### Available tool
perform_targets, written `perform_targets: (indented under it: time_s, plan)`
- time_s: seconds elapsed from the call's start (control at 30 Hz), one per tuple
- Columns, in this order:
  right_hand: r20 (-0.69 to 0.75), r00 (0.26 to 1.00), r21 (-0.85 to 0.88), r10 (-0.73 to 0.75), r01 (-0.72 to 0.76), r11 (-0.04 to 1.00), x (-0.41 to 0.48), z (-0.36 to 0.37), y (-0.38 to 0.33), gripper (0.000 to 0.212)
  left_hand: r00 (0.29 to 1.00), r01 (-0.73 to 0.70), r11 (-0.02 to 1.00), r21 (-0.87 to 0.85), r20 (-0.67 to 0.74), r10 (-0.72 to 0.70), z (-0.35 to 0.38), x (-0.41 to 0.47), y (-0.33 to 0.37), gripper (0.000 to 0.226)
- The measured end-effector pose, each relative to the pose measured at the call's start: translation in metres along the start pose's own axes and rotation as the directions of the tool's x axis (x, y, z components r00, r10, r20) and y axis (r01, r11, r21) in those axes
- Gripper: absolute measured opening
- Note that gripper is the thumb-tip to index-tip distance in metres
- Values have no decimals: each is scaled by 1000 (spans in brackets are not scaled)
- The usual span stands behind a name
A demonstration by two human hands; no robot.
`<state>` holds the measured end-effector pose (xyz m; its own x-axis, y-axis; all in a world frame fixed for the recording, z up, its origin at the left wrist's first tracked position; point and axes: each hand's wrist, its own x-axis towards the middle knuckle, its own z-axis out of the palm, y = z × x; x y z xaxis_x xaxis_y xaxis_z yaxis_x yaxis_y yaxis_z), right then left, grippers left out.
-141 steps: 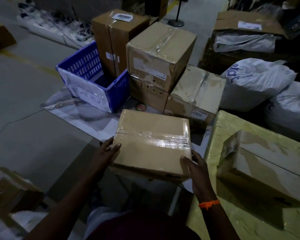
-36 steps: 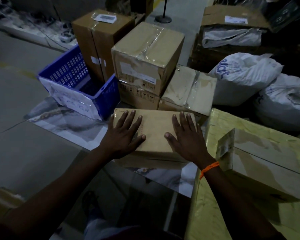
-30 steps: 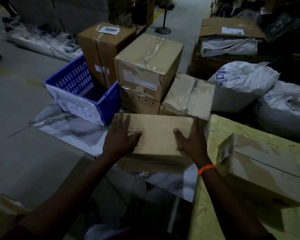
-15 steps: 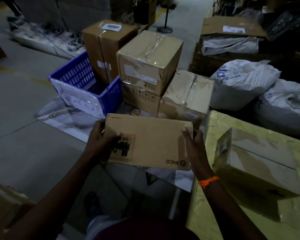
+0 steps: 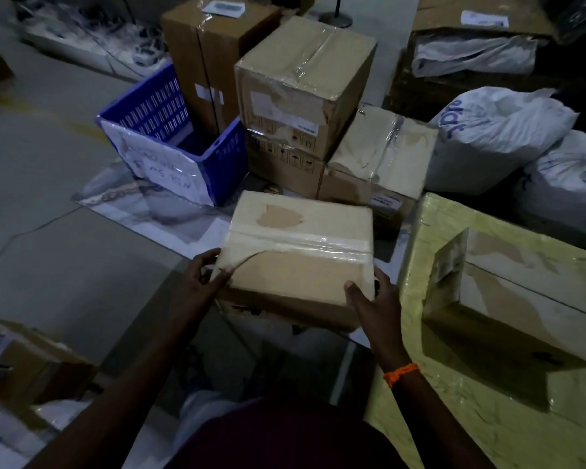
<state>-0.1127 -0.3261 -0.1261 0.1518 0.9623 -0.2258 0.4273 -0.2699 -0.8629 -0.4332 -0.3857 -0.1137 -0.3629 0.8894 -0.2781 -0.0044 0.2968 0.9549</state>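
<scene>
Far left: bare grey floor [image 5: 41, 204] in dim light; a worn box [image 5: 31, 360] lies at the near-left edge.
Blue crate: the slatted blue crate [image 5: 170, 137] has a handwritten paper on its front. It stands on a marbled sheet [image 5: 142, 204], left of and beyond the carton.
Left hand: the left hand [image 5: 200, 282] grips the carton's near-left corner, thumb on top, fingers curled round the side.
Carton: the taped carton [image 5: 298, 258] is held low in front of the person, between both hands and just short of the stacked cartons [image 5: 301, 86]. Cannot tell whether its far edge rests on the sheet.
Handling (judgement): stiff board that keeps its shape. The two-handed hold suggests moderate weight. The tape band [image 5: 301, 243] across the top is glossy and likely slick. The top paper layer is torn and may peel under fingers. Contents unseen, so treat as fragile.
Hold points (judgement): opposite short sides or under the bottom edges, palms on bare board, off the tape.
Right hand: the right hand [image 5: 372, 299] grips the near-right corner, thumb on top, fingers round the side.
Right surface: a yellow wrapped load [image 5: 487, 428] sits just beside the carton and carries a second box [image 5: 508, 299].
Far right: white sacks [image 5: 487, 137], soft-looking, piled against each other.
Room (judgement): crowded on three sides, so little space to set the carton down.
</scene>
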Motion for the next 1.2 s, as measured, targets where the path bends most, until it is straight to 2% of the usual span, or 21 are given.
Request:
perform_targets:
  time_s: [0.13, 0.23, 0.33, 0.4, 0.47, 0.5, 0.57, 0.67, 0.77, 0.97, 1.07, 1.13, 1.2]
  plan:
    - [-8, 1000, -59, -4, 3, 998, -2, 3, 10, 69, 999, -1, 998, 58, 37, -1, 2, -5, -13, 63]
    - [-37, 999, -114, -32, 28, 993, 0, 4, 10, 66, 1000, -22, 994, 110, 2, 22, 6, -7, -13, 61]
    - [-39, 982, -330, -186, 163, 930, -2, 14, 3, 75, 992, -112, 955, 276, -18, 122, 11, -8, -7, 58]
    - [17, 932, -510, -363, 320, 798, 0, 25, -5, 75, 960, -260, 843, 471, 30, 279, 17, -3, -3, 61]
    - [128, 900, -587, -416, 407, 700, 11, 39, -16, 73, 892, -424, 643, 638, 169, 420, 31, 16, -3, 63]
    - [184, 892, -594, -412, 435, 677, 18, 47, -22, 72, 867, -471, 532, 704, 256, 428, 42, 26, -1, 64]
    - [282, 873, -620, -399, 483, 619, 33, 64, -36, 70, 852, -511, 383, 770, 395, 343, 66, 47, 5, 64]
    - [376, 836, -669, -399, 543, 508, 47, 78, -50, 68, 820, -570, 283, 771, 512, 258, 94, 65, 12, 59]
    - [389, 826, -668, -408, 558, 493, 51, 80, -50, 69, 811, -582, 193, 790, 546, 209, 100, 73, 13, 62]
    - [408, 838, -678, -362, 544, 495, 57, 83, -47, 72, 820, -572, 174, 802, 553, 150, 102, 76, 14, 57]
    - [430, 819, -660, -380, 573, 487, 58, 79, -42, 73, 808, -589, 170, 790, 572, 140, 98, 72, 18, 59]
    - [448, 803, -661, -393, 594, 459, 58, 74, -31, 74, 808, -590, 161, 791, 577, 121, 91, 68, 14, 65]
    - [440, 802, -678, -404, 592, 436, 53, 65, -19, 76, 816, -577, 144, 804, 565, 122, 78, 62, 6, 80]
